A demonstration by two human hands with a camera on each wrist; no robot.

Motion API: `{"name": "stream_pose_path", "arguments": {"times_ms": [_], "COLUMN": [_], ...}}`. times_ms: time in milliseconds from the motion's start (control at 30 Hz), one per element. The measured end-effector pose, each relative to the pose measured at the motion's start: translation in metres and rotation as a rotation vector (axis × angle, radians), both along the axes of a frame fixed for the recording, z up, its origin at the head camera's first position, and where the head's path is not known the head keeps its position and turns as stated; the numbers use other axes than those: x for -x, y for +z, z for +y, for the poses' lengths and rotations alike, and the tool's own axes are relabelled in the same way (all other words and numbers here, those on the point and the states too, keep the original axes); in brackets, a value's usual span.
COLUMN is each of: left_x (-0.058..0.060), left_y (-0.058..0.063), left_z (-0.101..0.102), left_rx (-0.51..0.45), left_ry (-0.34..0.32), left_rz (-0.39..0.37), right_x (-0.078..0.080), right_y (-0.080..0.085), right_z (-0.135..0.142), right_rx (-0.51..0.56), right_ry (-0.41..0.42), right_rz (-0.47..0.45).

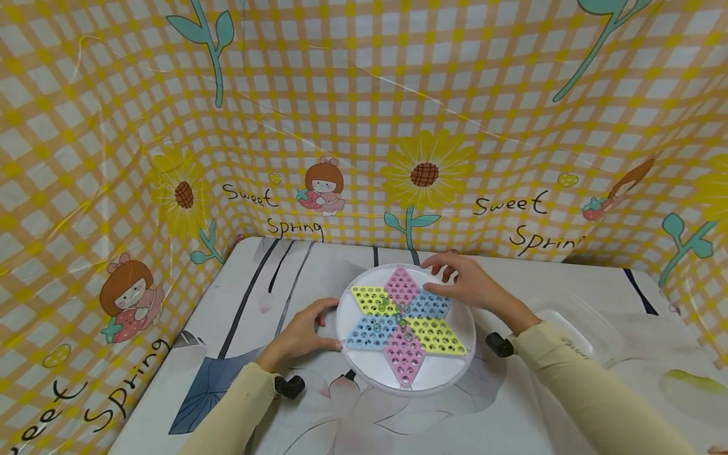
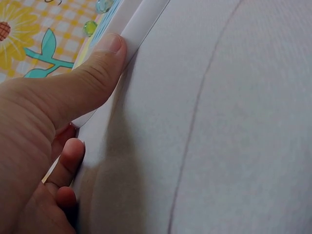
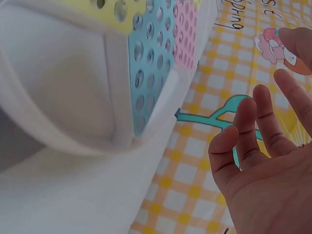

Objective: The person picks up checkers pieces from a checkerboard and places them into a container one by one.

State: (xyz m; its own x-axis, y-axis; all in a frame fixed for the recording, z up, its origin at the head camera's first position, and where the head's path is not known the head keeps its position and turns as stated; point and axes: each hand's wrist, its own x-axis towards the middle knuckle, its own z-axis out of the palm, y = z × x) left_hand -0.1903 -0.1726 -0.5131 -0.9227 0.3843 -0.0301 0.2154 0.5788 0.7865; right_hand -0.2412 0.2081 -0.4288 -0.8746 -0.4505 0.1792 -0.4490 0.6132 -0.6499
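Observation:
A round white Chinese checkers board carries a star of pink, yellow and blue perforated sections. Several clear greenish marbles sit around its middle and left part. My left hand holds the board's left rim; in the left wrist view its thumb lies along the white edge, with the other fingers lower down, partly hidden. Over the board's upper right edge hovers my right hand, fingers loosely bent and spread. Nothing shows between those fingers in the right wrist view, where the blue section stands beside the hand.
To the right of the board lies a clear plastic tray on the patterned white tabletop. A yellow checked cloth with sunflowers rises behind the table and along its sides. Each wrist wears a small black device.

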Motion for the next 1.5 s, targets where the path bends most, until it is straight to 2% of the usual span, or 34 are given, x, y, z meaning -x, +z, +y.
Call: {"name": "stream_pose_path", "arguments": {"times_ms": [400, 633, 833, 1133, 1500], "left_x": [0.000, -0.001, -0.001, 0.000, -0.001], "left_y": [0.000, 0.000, -0.001, -0.003, -0.002], "left_z": [0.000, 0.000, 0.000, 0.000, 0.000], "left_rx": [-0.001, 0.002, 0.000, -0.006, -0.002], "left_ry": [-0.002, 0.003, -0.002, 0.003, -0.003], "left_rz": [0.016, 0.018, 0.019, 0.011, 0.027], "right_x": [0.002, 0.003, 0.003, 0.001, -0.001], "right_y": [-0.014, -0.021, -0.030, -0.034, -0.039], "right_z": [-0.018, -0.024, -0.028, -0.034, -0.038], "right_rx": [-0.007, -0.002, -0.054, -0.097, -0.151], "right_ry": [0.039, 0.101, 0.105, 0.119, 0.090], "right_rz": [-0.069, -0.134, -0.229, -0.287, -0.259]}}
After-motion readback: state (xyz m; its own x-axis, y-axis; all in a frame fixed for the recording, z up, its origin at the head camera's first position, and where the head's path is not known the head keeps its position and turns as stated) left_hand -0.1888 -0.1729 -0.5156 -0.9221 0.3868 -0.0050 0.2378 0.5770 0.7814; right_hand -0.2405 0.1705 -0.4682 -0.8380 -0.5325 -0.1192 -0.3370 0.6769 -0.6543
